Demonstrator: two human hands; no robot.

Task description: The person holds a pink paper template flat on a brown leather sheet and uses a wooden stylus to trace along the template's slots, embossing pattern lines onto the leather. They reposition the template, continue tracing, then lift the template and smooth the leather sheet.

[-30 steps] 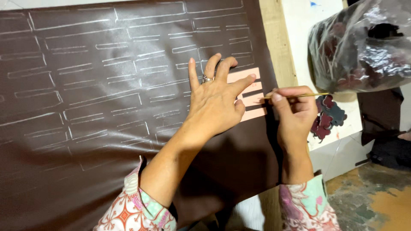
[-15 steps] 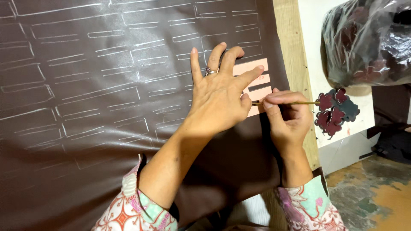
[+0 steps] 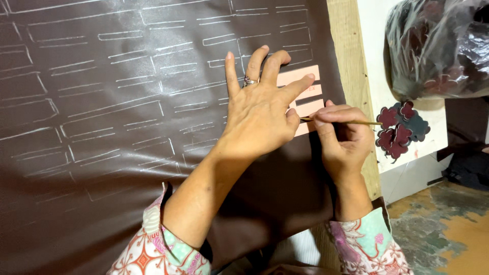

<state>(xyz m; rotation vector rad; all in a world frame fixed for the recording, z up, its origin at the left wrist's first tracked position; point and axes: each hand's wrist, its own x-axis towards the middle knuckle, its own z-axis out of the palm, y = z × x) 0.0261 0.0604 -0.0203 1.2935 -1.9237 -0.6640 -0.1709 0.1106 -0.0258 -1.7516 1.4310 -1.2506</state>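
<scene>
Left hand lies flat, fingers spread wide, palm down on the template, gripping nothing, just pinning it. A ring sits on one finger. Template is a pink card with slots cut in it, lying on the brown sheet near that sheet's right edge; the fingers cover its left part.

Right hand is closed in a pinch around a thin pencil, thumb and forefinger on the shaft. The tip touches the template's lower strip, right beside the left thumb. Pencil lies nearly level, back end pointing right.

The sheet covers most of the tabletop and carries rows of white chalk outlines, long bars and brackets, across its upper and left areas. A bare wood strip of the tabletop shows just right of the sheet.

Further right: dark red and grey flower-shaped cutouts on a white surface, near the right hand but apart from it. Above them, a clear plastic bag with similar dark pieces inside.

Both sleeves are floral print.
</scene>
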